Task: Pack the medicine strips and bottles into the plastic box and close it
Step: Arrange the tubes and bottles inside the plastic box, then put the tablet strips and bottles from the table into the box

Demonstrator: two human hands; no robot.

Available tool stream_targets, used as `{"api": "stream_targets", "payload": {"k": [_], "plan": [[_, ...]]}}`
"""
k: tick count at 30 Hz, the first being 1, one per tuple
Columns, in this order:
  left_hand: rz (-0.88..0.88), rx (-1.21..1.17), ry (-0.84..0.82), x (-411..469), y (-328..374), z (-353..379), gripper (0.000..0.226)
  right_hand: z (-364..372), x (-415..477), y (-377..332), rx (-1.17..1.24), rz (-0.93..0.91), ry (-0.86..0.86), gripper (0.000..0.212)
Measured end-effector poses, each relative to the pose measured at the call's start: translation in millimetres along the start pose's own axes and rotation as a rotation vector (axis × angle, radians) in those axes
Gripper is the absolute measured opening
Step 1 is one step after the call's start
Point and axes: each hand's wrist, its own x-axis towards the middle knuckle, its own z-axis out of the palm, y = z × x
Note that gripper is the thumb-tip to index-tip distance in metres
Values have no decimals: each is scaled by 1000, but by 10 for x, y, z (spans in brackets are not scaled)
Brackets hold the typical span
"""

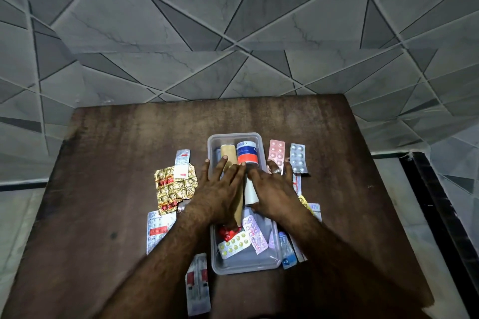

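A clear plastic box [269, 265] lies lengthwise in the middle of the brown table. At its far end lie a tan roll [228, 151] and a white bottle with a blue and orange label [247, 153]. Its near end holds a yellow pill strip [234, 243], a pink strip [255, 235] and a red pack [227, 232]. My left hand [220, 189] and my right hand [273, 189] lie flat over the box's middle with fingers spread. They rest on the tan roll and a white tube [250, 193] and hide what lies beneath.
Loose strips surround the box: a gold foil strip [175, 186] and white strips [158, 228] on the left, a pink blister [277, 153] and a silver blister [298, 158] on the right. Another strip [197, 282] lies near the front, and a blue tube [287, 254] lies beside the box.
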Motion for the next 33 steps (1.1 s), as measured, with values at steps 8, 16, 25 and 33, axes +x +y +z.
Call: {"api": "stream_targets", "payload": {"k": [8, 16, 25, 33], "plan": [[-73, -342, 175, -219, -180, -12, 128, -173, -153, 207, 408, 112, 133, 77], [-798, -780, 376, -886, -936, 810, 53, 220, -717, 779, 642, 617, 33, 44], [-944, -677, 206, -1061, -653, 1086, 58, 695, -950, 646, 501, 703, 36, 55], [-1070, -1069, 204, -1013, -952, 1490, 72, 757, -824, 727, 609, 762, 71, 51]]}}
